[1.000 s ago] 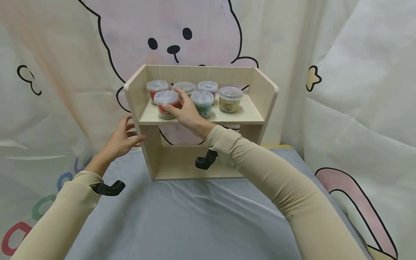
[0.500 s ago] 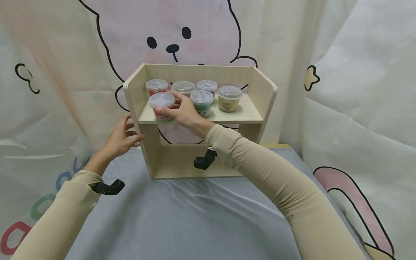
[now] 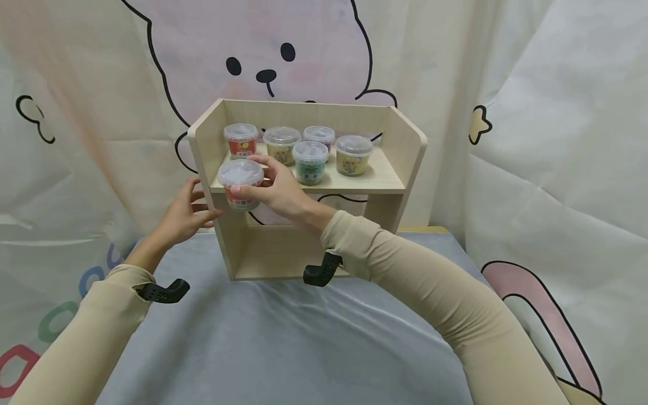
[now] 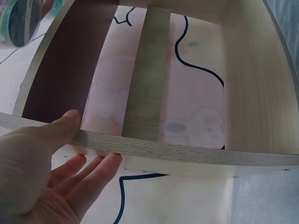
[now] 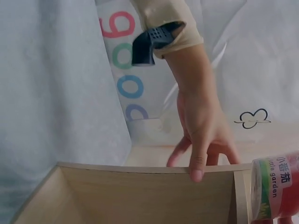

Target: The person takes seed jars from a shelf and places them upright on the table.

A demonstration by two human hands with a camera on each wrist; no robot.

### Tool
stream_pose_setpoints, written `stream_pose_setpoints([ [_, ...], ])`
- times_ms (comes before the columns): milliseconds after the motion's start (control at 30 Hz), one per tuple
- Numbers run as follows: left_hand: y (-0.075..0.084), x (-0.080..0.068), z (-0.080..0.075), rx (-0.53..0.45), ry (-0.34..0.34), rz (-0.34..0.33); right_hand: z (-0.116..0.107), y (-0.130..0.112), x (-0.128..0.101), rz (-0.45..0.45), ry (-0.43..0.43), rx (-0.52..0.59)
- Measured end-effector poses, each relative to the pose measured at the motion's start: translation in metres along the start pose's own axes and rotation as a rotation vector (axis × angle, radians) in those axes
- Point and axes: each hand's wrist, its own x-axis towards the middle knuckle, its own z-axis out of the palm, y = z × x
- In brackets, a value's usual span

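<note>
Fingers, head view: the right hand (image 3: 273, 188) had its fingers curled round the red cup (image 3: 241, 184), thumb near the clear lid; the left hand (image 3: 184, 216) lay with straight, relaxed fingers against the outer left wall of the wooden shelf (image 3: 400, 152).
Cup, head view: the red cup was out past the shelf's front edge at its left end, level with the top board and resting on nothing.
Neighbours, head view: five other lidded cups stood on the shelf's top board, the nearest being another red one (image 3: 241, 139) at the back left corner.
Left wrist view: the thumb (image 4: 63, 128) pressed the shelf's front edge while the fingers (image 4: 91, 170) lay flat behind the panel; the grip looked like a brace, holding nothing else.
Right wrist view: the red cup (image 5: 275, 191) showed at the lower right, label sideways; the fingers on it were mostly out of frame, so how firm the hold was could not be told. The left hand (image 5: 201, 135) was seen resting over the shelf's side panel (image 5: 140, 186).
Doing it well: keeping the cup upright and clear of the shelf's side wall, with the left hand steadying the shelf, seemed the sound way.
</note>
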Motion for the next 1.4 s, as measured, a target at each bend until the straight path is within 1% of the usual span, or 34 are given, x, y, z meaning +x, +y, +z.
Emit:
stream_pose_setpoints([
  [200, 0.0, -0.001, -0.002, -0.009, -0.001, -0.001, 0.002, 0.006, -0.007, -0.003, -0.009, 0.01],
  [367, -0.002, -0.001, -0.003, -0.011, 0.004, -0.012, 0.003, 0.016, -0.012, 0.035, -0.018, 0.009],
  [500, -0.002, -0.001, -0.003, -0.003, 0.017, -0.003, 0.006, 0.027, -0.016, 0.051, -0.016, -0.014],
  [700, -0.002, -0.002, -0.003, -0.003, 0.028, 0.018, 0.015, 0.051, -0.018, 0.072, -0.013, -0.06],
  [933, -0.003, -0.003, 0.0, -0.01, 0.042, 0.037, 0.025, 0.08, -0.024, 0.124, 0.012, -0.04],
  [967, -0.003, -0.003, 0.001, -0.012, 0.045, 0.04, 0.026, 0.085, -0.025, 0.123, 0.007, -0.037],
  [1167, -0.006, -0.006, 0.004, -0.035, 0.057, 0.058, 0.036, 0.118, -0.034, 0.091, -0.018, -0.11],
  [1267, -0.006, -0.006, 0.005, -0.026, 0.055, 0.063, 0.04, 0.132, -0.037, 0.12, -0.007, -0.126],
  [1400, -0.004, -0.004, 0.004, -0.007, 0.061, 0.065, 0.047, 0.143, -0.035, 0.152, 0.018, -0.137],
])
